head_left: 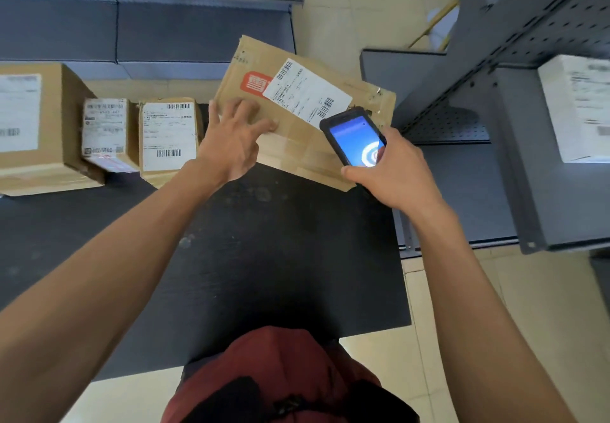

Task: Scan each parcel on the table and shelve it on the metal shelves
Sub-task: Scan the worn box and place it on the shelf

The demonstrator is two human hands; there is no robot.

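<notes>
Left hand [236, 135] flat, fingers spread on flat parcel [297, 115] at counter [264, 257] far edge; right hand [392, 172] gripping scanner [355, 139] over label [307, 92]. Risk: parcel overhangs edge, could slide off; angled scanner may misread.

We see bare dark table [264, 257] near us. Three boxes [109, 132] crowd its far left; metal shelves [462, 125] wall the right.
</notes>
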